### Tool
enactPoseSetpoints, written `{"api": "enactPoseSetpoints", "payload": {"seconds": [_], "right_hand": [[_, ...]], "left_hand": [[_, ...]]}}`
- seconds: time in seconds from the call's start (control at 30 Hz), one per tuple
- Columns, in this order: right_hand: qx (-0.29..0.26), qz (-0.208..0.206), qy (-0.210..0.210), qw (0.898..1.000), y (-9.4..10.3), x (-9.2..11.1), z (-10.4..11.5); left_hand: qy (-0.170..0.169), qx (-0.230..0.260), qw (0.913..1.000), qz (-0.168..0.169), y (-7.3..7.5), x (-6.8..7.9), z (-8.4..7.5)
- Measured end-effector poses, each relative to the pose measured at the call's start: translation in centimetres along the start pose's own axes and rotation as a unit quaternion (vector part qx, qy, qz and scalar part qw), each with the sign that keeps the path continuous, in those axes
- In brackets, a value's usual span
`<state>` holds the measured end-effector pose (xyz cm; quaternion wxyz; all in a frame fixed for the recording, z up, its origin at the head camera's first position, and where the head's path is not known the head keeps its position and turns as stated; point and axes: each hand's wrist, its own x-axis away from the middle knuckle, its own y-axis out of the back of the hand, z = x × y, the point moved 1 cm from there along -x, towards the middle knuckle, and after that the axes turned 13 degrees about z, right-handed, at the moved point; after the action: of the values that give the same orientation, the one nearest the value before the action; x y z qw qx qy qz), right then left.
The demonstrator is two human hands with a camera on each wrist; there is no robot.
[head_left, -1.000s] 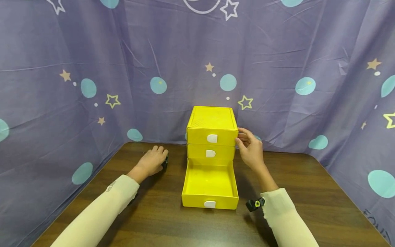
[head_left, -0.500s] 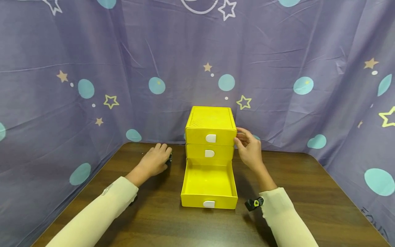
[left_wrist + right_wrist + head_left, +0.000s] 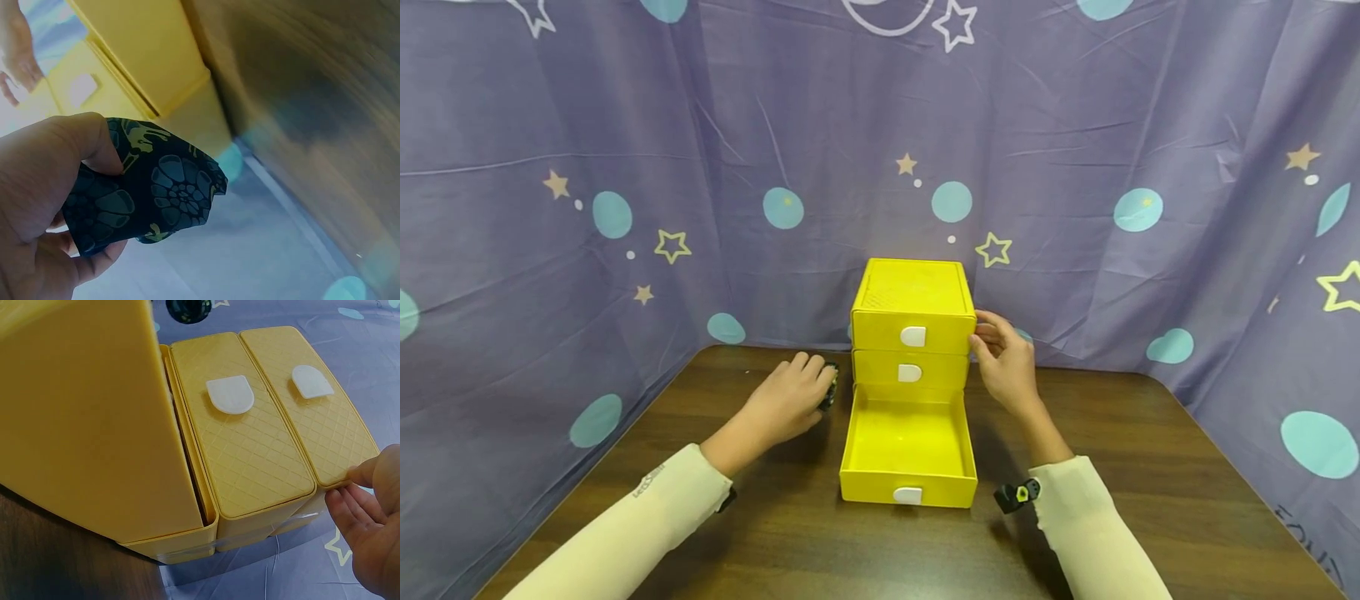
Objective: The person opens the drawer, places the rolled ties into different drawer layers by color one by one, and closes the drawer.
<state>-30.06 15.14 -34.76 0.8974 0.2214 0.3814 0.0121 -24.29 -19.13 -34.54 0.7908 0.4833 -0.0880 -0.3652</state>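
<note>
My left hand (image 3: 786, 396) grips a small dark item with a blue-grey flower and yellow print (image 3: 178, 187), just left of the yellow drawer unit (image 3: 917, 287). In the left wrist view the thumb lies over its near side and the fingers curl underneath; what kind of item it is, I cannot tell. The lowest drawer (image 3: 910, 490) is pulled out, and its floor shows bare yellow. Above it, the middle drawer (image 3: 872, 371) and top drawer (image 3: 880, 332) are closed. My right hand (image 3: 1009, 367) holds the unit's upper right side, thumb at the front edge, fingers behind.
The unit stands on a brown wooden table (image 3: 1120, 467). Behind it hangs a purple curtain (image 3: 850, 125) with stars and blue spots. White tabs (image 3: 913, 336) mark the drawer fronts. A black wrist device (image 3: 1017, 496) sits below my right sleeve.
My left hand has moved right, closer to the drawer unit, with the dark printed item in it. My right hand stays on the unit's side.
</note>
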Motion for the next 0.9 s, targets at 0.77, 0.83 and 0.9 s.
{"api": "enactPoseSetpoints", "payload": {"seconds": [0.77, 0.83, 0.9], "right_hand": [[-0.006, 0.011, 0.004, 1.000, 0.4, 0.1, -0.7], [-0.008, 0.009, 0.008, 1.000, 0.4, 0.1, -0.7], [-0.011, 0.004, 0.013, 1.000, 0.3, 0.0, -0.8]], "left_hand": [[-0.043, 0.004, 0.9957, -0.082, 2.7, -2.3, -5.7], [-0.046, 0.008, 0.9959, -0.077, 2.6, -2.6, -6.1], [-0.049, 0.011, 0.9960, -0.074, 2.5, -2.9, -6.5]]}}
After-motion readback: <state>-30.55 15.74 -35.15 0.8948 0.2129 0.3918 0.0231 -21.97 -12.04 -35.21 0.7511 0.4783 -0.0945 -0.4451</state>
